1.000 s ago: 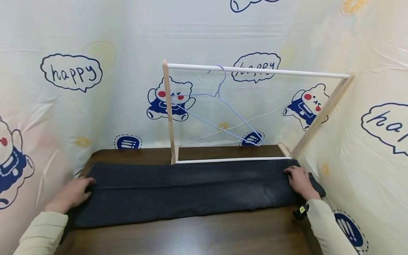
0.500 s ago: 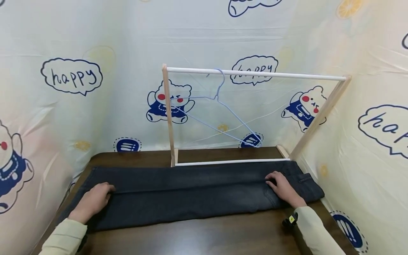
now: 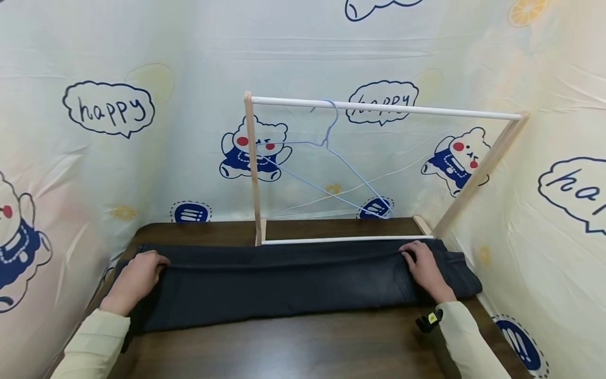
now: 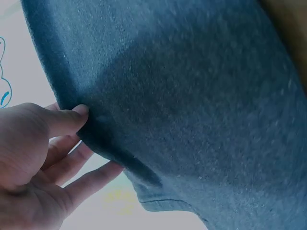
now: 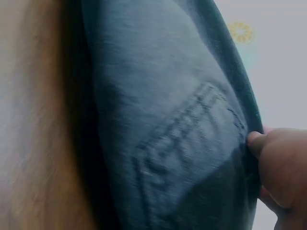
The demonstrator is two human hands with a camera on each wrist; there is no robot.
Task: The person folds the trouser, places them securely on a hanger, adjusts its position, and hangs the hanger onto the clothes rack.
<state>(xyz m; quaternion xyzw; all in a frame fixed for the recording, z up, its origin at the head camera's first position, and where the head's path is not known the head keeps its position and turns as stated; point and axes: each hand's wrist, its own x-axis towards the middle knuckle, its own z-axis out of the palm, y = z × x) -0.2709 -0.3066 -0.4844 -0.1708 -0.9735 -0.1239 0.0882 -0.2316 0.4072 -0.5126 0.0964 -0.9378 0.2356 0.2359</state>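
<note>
Left hand point(image 3: 135, 281) and right hand point(image 3: 424, 269) each pinch, thumb against fingers, an edge of long, dark blue-black denim trousers point(image 3: 284, 292), near opposite ends. The folded trousers lie lengthwise across the brown, wood-grained bench point(image 3: 293, 347), from near its left edge to its right edge. They should handle as soft and floppy, fairly heavy for cloth, neither slippery nor fragile; that edge, taken at two well-parted places, seems a sound hold. A stitched pocket point(image 5: 187, 139) ridges the matte weave. Toward the bench's far edge stands a pale wooden rack point(image 3: 379, 107) with smooth white rods, bearing a thin blue hanger point(image 3: 326, 141).
</note>
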